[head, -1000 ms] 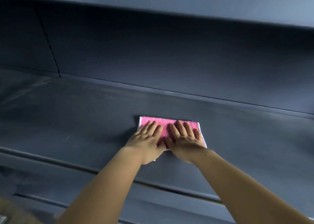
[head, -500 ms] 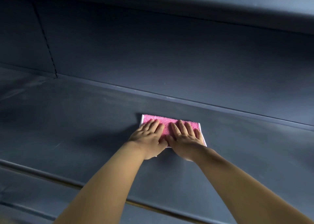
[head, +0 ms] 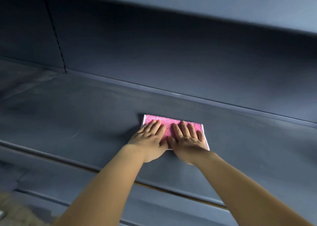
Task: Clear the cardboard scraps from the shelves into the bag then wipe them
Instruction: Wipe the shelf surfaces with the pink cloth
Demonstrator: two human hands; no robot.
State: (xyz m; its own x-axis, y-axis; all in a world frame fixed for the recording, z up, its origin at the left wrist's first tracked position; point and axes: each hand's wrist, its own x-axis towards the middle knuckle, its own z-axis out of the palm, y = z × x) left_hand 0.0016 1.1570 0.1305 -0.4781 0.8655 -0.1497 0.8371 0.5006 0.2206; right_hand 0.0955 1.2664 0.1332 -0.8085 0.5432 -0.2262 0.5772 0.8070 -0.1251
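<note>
A pink cloth (head: 169, 124) with a white hem lies flat on the dark grey shelf (head: 82, 116), near its middle. My left hand (head: 149, 140) presses palm-down on the cloth's left half, fingers stretched forward. Beside it, thumbs almost touching, my right hand (head: 187, 140) presses flat on the right half. Both forearms reach in from below. I see no cardboard scraps and no bag.
The shelf's back panel (head: 188, 57) rises behind the cloth, with a slotted upright (head: 57, 37) at the left. An upper shelf (head: 223, 6) overhangs. A lower shelf (head: 154, 207) juts out under my arms. Something blurred and brownish (head: 15, 210) shows at the bottom left corner.
Both hands stay flat on the cloth at about the same spot on the shelf. Only the view has shifted slightly.
</note>
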